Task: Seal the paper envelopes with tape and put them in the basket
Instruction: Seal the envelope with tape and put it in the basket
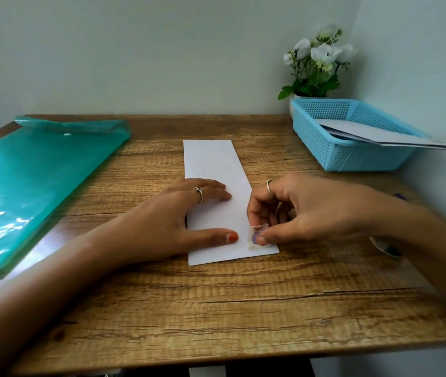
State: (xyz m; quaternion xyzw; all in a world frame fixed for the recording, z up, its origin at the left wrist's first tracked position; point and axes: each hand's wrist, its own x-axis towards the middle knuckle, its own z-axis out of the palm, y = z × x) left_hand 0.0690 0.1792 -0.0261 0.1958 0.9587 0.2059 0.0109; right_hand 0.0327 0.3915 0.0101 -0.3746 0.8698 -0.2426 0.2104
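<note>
The counter [216, 308] is a rectangular slab with a brown wood-grain surface, streaked and rough-looking. On its far left lies one teal folder [34, 186] of glossy translucent plastic, flat and long, with a snap button near its far edge. At the far right stands one light-blue plastic basket [352, 159], rectangular, its walls pierced with a fine grid of holes. White paper sheets [384, 137] lie in it and stick out over its right rim; their count cannot be told. Behind the basket is one plant [317, 63] with white flowers and green leaves in a white pot.

In the middle of the counter lies one envelope [216, 170], a long narrow rectangle of smooth white paper, its short ends far and near. The left hand [167, 221] rests flat on its left side, the grip spread, fingers straight and thumb pressing near the bottom edge; it wears one silver ring. The right hand [303, 213], also with one ring, has its grip curled, thumb and fingertips pinching one small piece of tape [257, 238] with a purple spot and ragged pale edges, against the envelope's near right corner. By the right wrist, a tape roll [384, 247] shows only in part, blurred.
</note>
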